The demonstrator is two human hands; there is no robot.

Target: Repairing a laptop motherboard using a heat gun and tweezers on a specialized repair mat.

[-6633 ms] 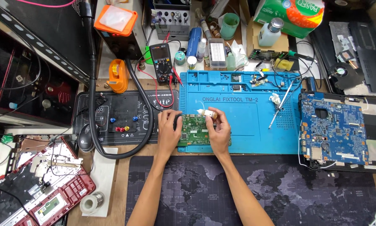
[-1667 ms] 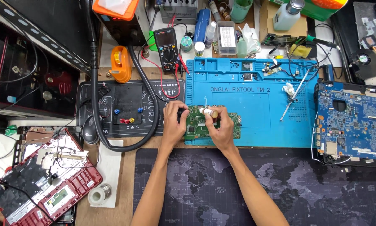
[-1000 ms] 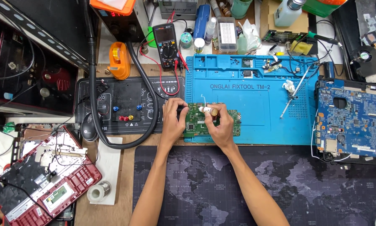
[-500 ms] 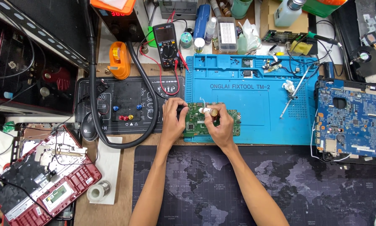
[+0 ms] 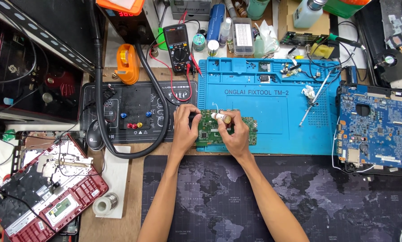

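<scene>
A small green circuit board [image 5: 250,131] lies on the lower left part of a blue repair mat [image 5: 277,107]. My left hand [image 5: 184,127] rests on the board's left edge and pins it down. My right hand [image 5: 234,134] is over the board's middle, its fingers shut on a small white tube with a brownish tip [image 5: 220,117] that lies level above the board. The part of the board beneath both hands is hidden.
A black control pad [image 5: 133,112] and a thick black hose [image 5: 158,107] lie left of the mat, a multimeter [image 5: 177,42] behind it. A blue laptop board [image 5: 373,130] sits at right, an opened red laptop shell [image 5: 44,188] at lower left, a solder spool [image 5: 103,205] nearby.
Both hands stay on the green board with only slight finger shifts. Over the earlier frames the camera view drifted, so the whole bench sits a little differently in the picture.
</scene>
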